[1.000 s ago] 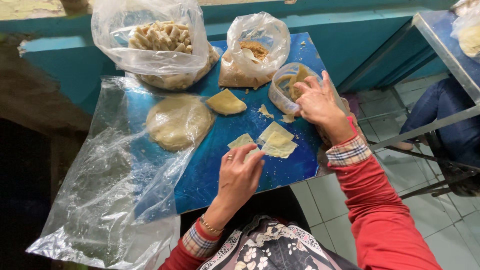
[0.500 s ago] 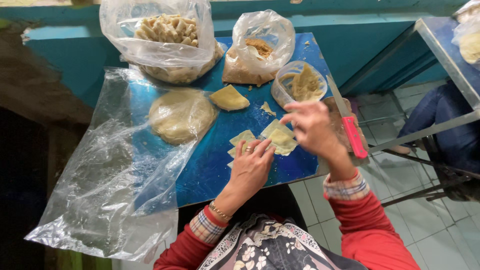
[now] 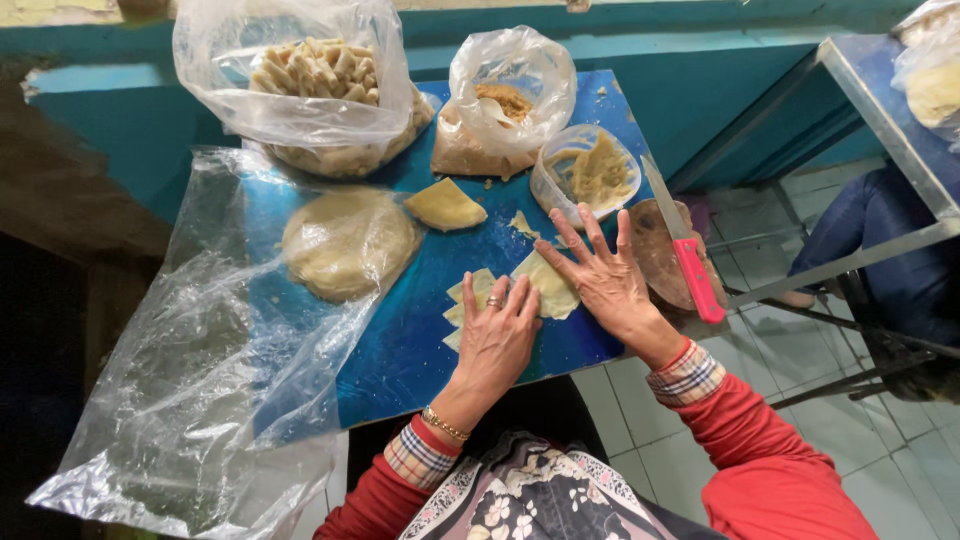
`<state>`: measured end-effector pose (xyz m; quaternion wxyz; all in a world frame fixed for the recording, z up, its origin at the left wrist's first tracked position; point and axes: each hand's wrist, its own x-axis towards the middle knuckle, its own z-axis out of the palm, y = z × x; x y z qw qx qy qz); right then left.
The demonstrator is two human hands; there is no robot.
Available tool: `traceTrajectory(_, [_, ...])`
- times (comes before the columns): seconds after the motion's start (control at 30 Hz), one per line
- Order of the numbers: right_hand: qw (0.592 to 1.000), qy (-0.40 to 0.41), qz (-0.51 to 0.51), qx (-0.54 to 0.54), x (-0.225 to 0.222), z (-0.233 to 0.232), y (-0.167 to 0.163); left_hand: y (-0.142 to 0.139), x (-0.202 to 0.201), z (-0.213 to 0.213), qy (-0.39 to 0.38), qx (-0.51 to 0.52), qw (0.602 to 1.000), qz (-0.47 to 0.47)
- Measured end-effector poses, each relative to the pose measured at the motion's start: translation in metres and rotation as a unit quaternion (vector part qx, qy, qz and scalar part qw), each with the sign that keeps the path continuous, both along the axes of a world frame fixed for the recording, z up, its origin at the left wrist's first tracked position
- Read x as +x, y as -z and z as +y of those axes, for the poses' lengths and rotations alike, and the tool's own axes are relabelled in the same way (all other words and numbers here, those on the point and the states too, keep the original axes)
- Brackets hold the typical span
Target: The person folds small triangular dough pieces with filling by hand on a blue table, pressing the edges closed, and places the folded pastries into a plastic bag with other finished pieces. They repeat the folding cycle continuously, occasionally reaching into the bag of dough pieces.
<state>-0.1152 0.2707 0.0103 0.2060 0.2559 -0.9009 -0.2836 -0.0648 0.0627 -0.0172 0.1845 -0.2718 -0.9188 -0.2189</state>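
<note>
both hands flat and open, left hand (image 3: 497,335) and right hand (image 3: 603,275) pressing the thin wrapper (image 3: 548,283) just below the filling tub (image 3: 587,173); looks soft and tear-prone, so lift by its edges.

Bagged rolls (image 3: 320,75), round dough stack (image 3: 345,240) under plastic, filling tub (image 3: 590,172), red-handled knife (image 3: 685,245) on blue table (image 3: 400,340).
</note>
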Motion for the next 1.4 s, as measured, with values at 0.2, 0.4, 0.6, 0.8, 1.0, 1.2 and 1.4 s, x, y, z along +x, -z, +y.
traceTrajectory(0.2, [0.998,0.022,-0.01,-0.053,0.005,0.002,0.006,0.001,0.001,0.0,-0.004,0.01,1.0,-0.004])
traceTrajectory(0.4, [0.976,0.061,0.001,-0.21,0.0,0.009,-0.002,0.001,-0.001,0.0,-0.005,0.011,1.0,-0.003])
traceTrajectory(0.6, [0.932,-0.026,-0.164,-0.322,0.027,-0.007,0.02,0.002,-0.002,-0.001,-0.004,0.02,1.0,0.001])
traceTrajectory(0.8, [0.953,-0.016,-0.14,-0.268,0.033,0.005,0.024,0.002,0.0,-0.001,-0.004,0.025,1.0,-0.01])
traceTrajectory(1.0, [0.973,-0.012,-0.089,-0.211,0.026,0.015,0.009,0.001,-0.001,-0.001,-0.007,0.023,1.0,-0.006])
traceTrajectory(1.2, [0.977,-0.013,-0.037,-0.207,0.014,0.006,0.004,0.001,-0.003,0.0,-0.004,0.025,1.0,-0.002])
traceTrajectory(1.4, [0.981,-0.054,-0.04,-0.183,-0.005,-0.004,-0.003,0.004,-0.005,0.001,-0.004,0.03,1.0,0.005])
